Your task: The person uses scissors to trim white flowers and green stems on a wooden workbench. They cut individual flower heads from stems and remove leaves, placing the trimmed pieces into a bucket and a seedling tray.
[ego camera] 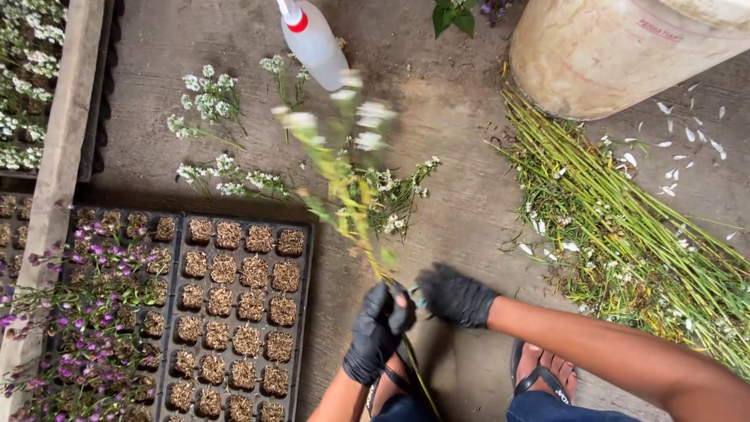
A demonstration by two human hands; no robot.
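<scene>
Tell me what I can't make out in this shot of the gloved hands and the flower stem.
- Head view: flower stem tip is motion-blurred, so its blooms are unclear.
- Whatever the right hand pinches is too small and hidden by the black gloves.
- Left hand covers the stem where it grips.
- Spray bottle and pale bucket are cut off by the top edge.

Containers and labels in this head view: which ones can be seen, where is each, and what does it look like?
Spray bottle: top centre on the floor, white plastic with a red collar; no label visible.
Big drum: top right, rounded, cream and stained, with a small red printed marking near its top.
Seedling tray: lower left, black plastic grid with brown plugs; no label.
No signs or screens.
</scene>
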